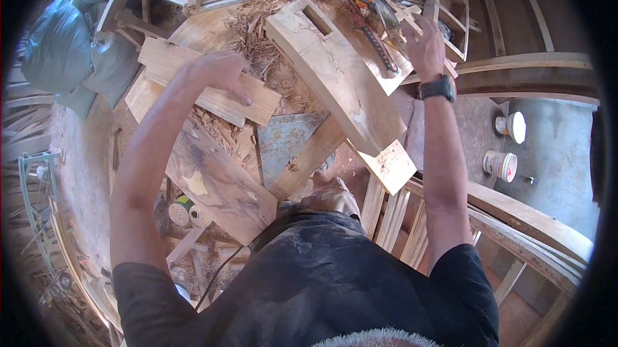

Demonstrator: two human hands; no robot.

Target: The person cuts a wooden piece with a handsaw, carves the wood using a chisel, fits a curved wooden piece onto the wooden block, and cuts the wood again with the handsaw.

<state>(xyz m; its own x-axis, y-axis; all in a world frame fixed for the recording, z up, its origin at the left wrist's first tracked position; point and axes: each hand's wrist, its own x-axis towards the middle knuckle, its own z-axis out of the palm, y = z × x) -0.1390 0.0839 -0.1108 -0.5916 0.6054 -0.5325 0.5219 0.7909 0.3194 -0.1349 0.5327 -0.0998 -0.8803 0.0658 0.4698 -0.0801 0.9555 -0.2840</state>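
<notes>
A slotted block [340,76] slants down rightward between left hand [225,71], curled over a board [262,101], and right hand [426,49], near tools [377,43]; neither grip's hold can be told.

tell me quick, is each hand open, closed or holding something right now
Left hand: curved over a light wooden plank; whether it grips cannot be told.
Right hand: by a long metal tool; open or closed cannot be told.

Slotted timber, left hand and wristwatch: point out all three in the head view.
Slotted timber [347,78]: head view, middle of its broad upper face.
Left hand [224,74]: head view, back of the hand.
Wristwatch [437,89]: head view, on its dark band.
</notes>
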